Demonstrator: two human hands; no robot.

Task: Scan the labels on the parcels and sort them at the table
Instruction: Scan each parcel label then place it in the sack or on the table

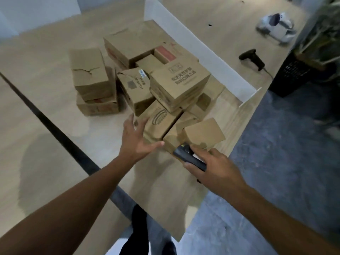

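Several brown cardboard parcels lie heaped on the wooden table. My left hand is open with fingers spread, its fingertips at the near side of a parcel printed with curved lines. My right hand is shut on a black handheld scanner, whose head points at a small plain parcel at the near right of the heap. A larger parcel with printed characters sits on top of the pile. A torn parcel tops a separate stack at the left.
A white divider panel stands upright along the right of the heap. Beyond it a second black scanner lies on the table with its cable. A black crate with a plant and a white device are at the far right. Grey floor lies below right.
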